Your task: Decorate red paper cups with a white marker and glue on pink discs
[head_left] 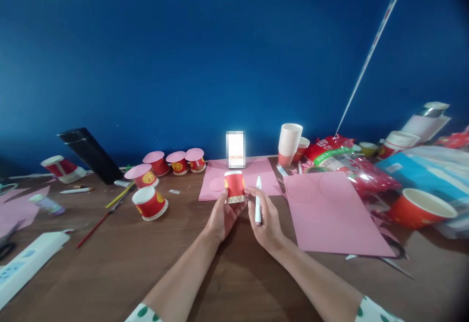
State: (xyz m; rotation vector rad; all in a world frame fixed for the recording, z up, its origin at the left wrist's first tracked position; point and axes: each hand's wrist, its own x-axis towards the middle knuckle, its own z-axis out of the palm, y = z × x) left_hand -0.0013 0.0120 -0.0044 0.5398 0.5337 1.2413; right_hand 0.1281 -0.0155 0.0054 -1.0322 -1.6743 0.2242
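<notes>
In the middle of the head view, my left hand (221, 219) grips a small red paper cup (235, 186) with a pale, zigzag-marked band along its lower edge. My right hand (266, 222) is closed around a white marker (258, 203), which stands nearly upright between the fingers. The right fingertips touch or nearly touch the cup's right side. Behind the cup lies pink paper (266, 178) with a pink disc (217, 183) on it. To the left stands another red cup (149, 203) with a white top, beside a red cup capped by a pink disc (138, 171).
More disc-topped red cups (179, 164) stand along the blue partition (234, 58). A black flask (91, 156) leans at left, near a white power strip (31, 263). At right are stacked white cups (290, 139), a pink sheet (330, 219), plastic packaging (333, 151) and an orange cup (417, 209).
</notes>
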